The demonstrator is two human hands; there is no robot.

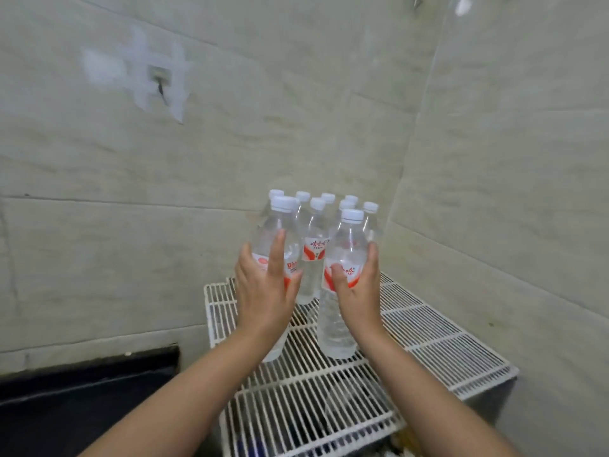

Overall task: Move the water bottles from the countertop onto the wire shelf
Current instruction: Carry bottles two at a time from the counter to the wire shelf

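Left hand (263, 291) fingers straight against front-left bottle (276, 245) | right hand (359, 291) grips front-right bottle (346, 245) | wire shelf (445, 351) right edge bare

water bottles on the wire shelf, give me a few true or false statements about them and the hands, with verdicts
1. Each hand is on a bottle. True: the left hand is on the front left bottle, the right hand on the front right bottle.
2. The bottles have blue caps. False: the caps are white.
3. The bottles stand on the wire shelf. True.
4. The labels are green. False: they are red and white.
5. Only two bottles are in view. False: several more stand behind.
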